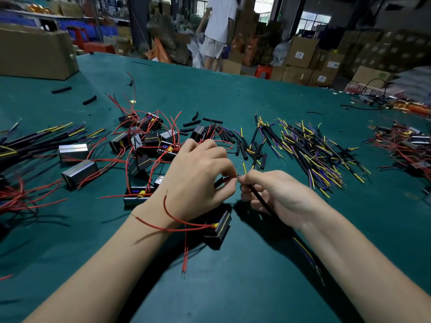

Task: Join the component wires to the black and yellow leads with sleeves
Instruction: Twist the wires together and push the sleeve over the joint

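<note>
My left hand (198, 176) pinches the end of a red component wire with a short black sleeve (220, 181) on it. My right hand (277, 194) grips a black lead (258, 197) whose yellow strand (244, 167) sticks up. The two wire ends meet between my fingertips at the table's middle. A small black component (220, 226) lies under my left wrist, and its red wires (177, 223) loop over that wrist. The lead's far end (305, 252) trails under my right forearm.
A pile of black components with red wires (149, 141) lies behind my left hand. Loose black sleeves (242, 145) and a heap of black, yellow and purple leads (312, 155) lie to the right. Metal boxes (77, 164) sit left. A person stands beyond the green table (256, 264).
</note>
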A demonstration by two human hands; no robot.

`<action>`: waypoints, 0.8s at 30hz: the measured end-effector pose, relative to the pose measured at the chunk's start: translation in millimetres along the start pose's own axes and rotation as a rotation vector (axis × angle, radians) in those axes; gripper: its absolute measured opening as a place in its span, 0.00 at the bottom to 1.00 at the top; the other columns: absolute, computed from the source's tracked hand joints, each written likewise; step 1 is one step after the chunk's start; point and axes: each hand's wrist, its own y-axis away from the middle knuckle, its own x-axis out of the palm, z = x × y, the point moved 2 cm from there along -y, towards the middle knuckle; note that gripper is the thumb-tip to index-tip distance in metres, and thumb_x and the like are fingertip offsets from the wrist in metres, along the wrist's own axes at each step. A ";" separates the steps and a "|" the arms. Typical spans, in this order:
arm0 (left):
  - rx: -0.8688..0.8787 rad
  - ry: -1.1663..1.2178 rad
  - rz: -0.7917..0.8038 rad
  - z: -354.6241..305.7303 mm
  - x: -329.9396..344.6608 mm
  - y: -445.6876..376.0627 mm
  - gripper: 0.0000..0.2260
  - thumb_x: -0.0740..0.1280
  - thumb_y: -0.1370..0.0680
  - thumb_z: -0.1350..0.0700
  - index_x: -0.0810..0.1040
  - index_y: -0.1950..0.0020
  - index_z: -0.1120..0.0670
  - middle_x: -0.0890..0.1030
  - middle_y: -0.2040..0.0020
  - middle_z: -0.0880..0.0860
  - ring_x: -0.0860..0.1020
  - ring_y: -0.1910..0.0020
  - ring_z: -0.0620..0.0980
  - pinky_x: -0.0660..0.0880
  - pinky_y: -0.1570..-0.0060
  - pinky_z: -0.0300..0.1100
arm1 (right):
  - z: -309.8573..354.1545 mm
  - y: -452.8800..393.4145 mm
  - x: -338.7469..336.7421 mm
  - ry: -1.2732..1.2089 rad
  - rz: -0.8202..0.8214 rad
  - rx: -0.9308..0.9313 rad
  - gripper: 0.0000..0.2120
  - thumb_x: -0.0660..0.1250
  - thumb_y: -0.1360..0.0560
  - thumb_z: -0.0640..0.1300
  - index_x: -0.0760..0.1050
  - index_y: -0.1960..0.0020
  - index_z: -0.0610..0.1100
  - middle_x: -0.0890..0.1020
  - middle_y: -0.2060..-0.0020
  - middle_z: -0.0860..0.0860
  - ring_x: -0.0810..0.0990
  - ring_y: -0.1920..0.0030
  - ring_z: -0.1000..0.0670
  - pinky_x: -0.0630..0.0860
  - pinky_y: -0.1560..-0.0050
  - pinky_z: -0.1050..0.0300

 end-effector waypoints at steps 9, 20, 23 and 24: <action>-0.202 0.189 0.026 2.4 7.7 1.3 0.09 0.63 0.29 0.46 0.80 0.60 0.49 0.72 0.55 0.46 0.67 0.52 0.44 0.59 0.48 0.44 | 0.8 2.6 0.1 0.258 -0.112 -0.241 0.11 0.69 0.29 0.38 0.77 0.70 0.45 0.77 0.74 0.51 0.70 0.76 0.58 0.64 0.72 0.68; -0.567 0.386 -0.010 -0.9 12.9 0.3 0.07 0.69 0.28 0.50 0.78 0.65 0.49 0.71 0.52 0.46 0.66 0.43 0.44 0.55 0.46 0.41 | 3.5 6.6 7.6 0.516 -0.208 -0.573 0.04 0.69 0.30 0.38 0.77 0.63 0.43 0.78 0.70 0.50 0.71 0.70 0.57 0.67 0.67 0.64; -0.733 0.508 -0.017 1.9 11.2 -0.5 0.08 0.70 0.28 0.51 0.78 0.67 0.49 0.72 0.52 0.45 0.68 0.42 0.44 0.57 0.42 0.41 | 4.7 5.4 9.0 0.532 -0.201 -0.618 0.04 0.69 0.27 0.38 0.78 0.60 0.43 0.80 0.68 0.50 0.73 0.70 0.58 0.68 0.66 0.67; -0.759 0.540 -0.024 3.3 10.1 -0.7 0.08 0.70 0.28 0.51 0.78 0.67 0.48 0.72 0.51 0.45 0.69 0.42 0.45 0.59 0.40 0.43 | 5.8 4.3 8.3 0.445 -0.176 -0.595 0.04 0.69 0.26 0.37 0.78 0.59 0.43 0.80 0.67 0.50 0.75 0.69 0.56 0.71 0.64 0.66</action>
